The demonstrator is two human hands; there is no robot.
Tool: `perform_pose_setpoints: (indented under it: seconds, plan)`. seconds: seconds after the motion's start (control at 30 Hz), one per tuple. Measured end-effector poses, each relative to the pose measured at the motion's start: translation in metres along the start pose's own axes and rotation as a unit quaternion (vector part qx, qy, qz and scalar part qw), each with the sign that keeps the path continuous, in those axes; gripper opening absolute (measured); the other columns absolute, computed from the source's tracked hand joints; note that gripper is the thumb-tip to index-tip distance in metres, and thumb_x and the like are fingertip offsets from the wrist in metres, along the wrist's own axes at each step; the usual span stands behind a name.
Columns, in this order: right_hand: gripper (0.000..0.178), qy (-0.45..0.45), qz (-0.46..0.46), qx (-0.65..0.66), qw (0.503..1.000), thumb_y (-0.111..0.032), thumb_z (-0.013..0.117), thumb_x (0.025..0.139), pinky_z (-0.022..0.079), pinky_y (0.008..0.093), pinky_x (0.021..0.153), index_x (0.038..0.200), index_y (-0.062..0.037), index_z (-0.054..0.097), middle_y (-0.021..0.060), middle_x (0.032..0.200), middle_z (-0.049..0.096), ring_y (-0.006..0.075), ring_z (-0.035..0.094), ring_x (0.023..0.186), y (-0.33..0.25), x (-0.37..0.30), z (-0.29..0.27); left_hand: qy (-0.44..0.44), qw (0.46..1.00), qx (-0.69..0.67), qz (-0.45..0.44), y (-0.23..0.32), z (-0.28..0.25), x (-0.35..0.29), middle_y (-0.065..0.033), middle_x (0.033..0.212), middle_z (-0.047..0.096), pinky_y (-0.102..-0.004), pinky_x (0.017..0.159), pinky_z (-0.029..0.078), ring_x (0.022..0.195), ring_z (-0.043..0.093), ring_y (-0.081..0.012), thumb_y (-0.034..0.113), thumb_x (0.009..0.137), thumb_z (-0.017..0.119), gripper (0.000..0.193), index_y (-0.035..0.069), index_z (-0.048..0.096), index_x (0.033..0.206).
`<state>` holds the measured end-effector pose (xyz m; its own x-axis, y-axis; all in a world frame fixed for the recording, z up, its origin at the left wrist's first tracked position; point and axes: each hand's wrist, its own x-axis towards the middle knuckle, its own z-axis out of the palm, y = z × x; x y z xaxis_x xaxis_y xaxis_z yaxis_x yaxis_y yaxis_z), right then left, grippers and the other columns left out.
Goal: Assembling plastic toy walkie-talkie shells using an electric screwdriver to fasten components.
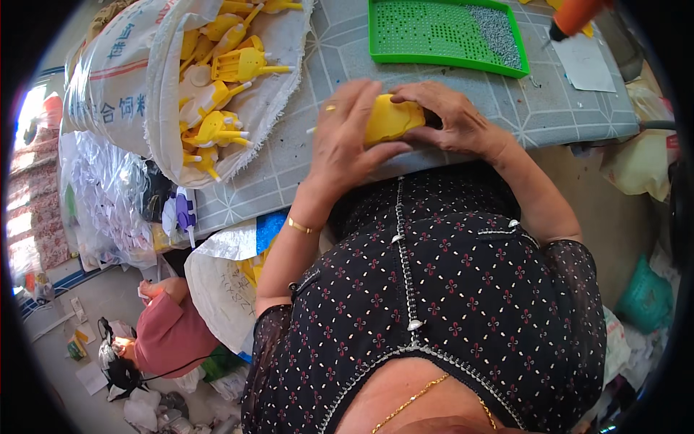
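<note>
Yellow plastic casing (392, 119), smooth, rounded, curved lower edge, partly covered by fingers (359, 110)

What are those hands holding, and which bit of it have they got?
A yellow plastic piece: the left hand is around its left end, and the right hand holds its right end.

A small assembly workshop, it seems: the grey patterned table (278, 158) carries 1 green perforated plastic tray (412, 36) of tiny grey pieces (500, 35) and 1 white woven sack (119, 79) of yellow plastic parts (246, 64).
</note>
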<state>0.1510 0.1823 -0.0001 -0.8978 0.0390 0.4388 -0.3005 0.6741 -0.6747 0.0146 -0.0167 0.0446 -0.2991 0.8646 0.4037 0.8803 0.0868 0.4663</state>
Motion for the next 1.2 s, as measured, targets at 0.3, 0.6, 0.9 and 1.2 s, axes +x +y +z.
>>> perform_pose_setpoints:
  seconds: [0.3,0.6,0.9,1.2]
  plan:
    - [0.055,0.092,0.021,-0.069,0.993,-0.007,0.079,0.082,0.051,0.0425,0.102,0.133,-0.0037,0.060,0.0156,0.128,0.066,0.0347,0.064,0.117,0.000,-0.012,-0.002,0.013,1.000,-0.010,0.008,-0.013,0.039,0.001,-0.0211,0.131,0.060,-0.0481,0.102,0.046,0.118,0.058,-0.0405,0.033,0.084,0.081,0.064,-0.002,0.059,0.133]
    - [0.037,0.490,-0.055,-0.250,0.833,-0.004,0.077,0.079,0.051,0.0352,0.080,0.113,-0.0022,0.062,0.0117,0.106,0.062,0.0235,0.060,0.086,-0.062,-0.040,-0.096,0.025,0.999,0.019,-0.016,-0.013,0.041,-0.005,-0.0208,0.131,0.061,-0.0481,0.103,0.046,0.119,0.059,-0.0400,0.033,0.084,0.081,0.064,-0.002,0.061,0.134]
    - [0.035,0.294,0.063,0.292,0.908,-0.018,0.064,0.096,0.047,0.0276,0.066,0.127,-0.0045,0.053,0.0041,0.098,0.060,0.0113,0.056,0.076,0.024,0.106,-0.124,0.034,0.999,0.003,-0.019,-0.015,0.046,-0.001,-0.0188,0.130,0.062,-0.0461,0.100,0.046,0.119,0.060,-0.0373,0.033,0.083,0.082,0.065,-0.001,0.061,0.134]
    - [0.038,0.382,0.164,0.242,0.877,-0.007,0.072,0.087,0.044,0.0238,0.052,0.120,-0.0071,0.053,-0.0020,0.079,0.054,0.0069,0.051,0.059,-0.005,0.142,-0.104,0.022,0.999,0.005,-0.022,-0.015,0.039,0.001,-0.0174,0.131,0.062,-0.0462,0.098,0.046,0.119,0.060,-0.0364,0.030,0.080,0.084,0.067,-0.001,0.060,0.135]
